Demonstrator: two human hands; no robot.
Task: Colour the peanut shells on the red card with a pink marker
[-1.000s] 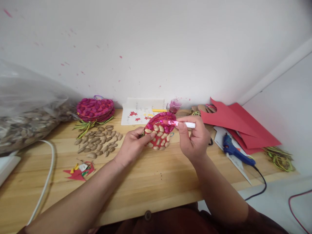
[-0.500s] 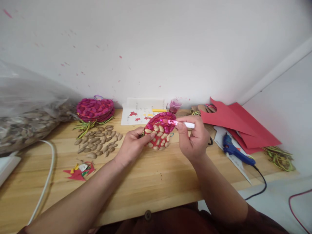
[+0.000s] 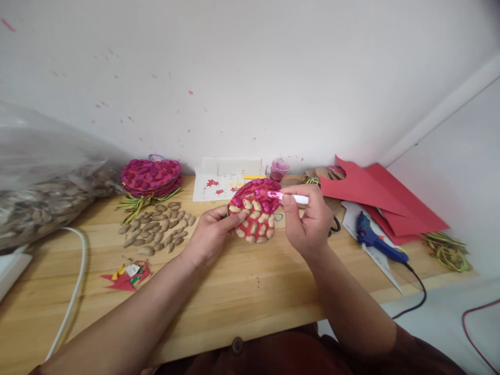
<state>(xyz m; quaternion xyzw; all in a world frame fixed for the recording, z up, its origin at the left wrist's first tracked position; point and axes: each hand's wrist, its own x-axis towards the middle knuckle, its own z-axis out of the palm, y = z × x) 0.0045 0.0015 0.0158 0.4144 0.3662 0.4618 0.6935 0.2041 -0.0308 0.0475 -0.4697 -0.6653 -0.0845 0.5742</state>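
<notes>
Head view: peanut-studded disc, above the bench toward its back edge, gripped by one side in the left hand, likely leaving its face clear. White brush, pinched in the right hand; pink cup, bench's back edge, apparently for easy dipping.

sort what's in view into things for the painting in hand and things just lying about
Likely in use:
round red peanut-studded piece, part magenta, in the left hand
slim white-handled brush, in the right hand
clear plastic cup of pinkish liquid

Seemingly lying about:
blue plastic glue gun
cut red paper sheets
multicoloured paper scraps
</notes>
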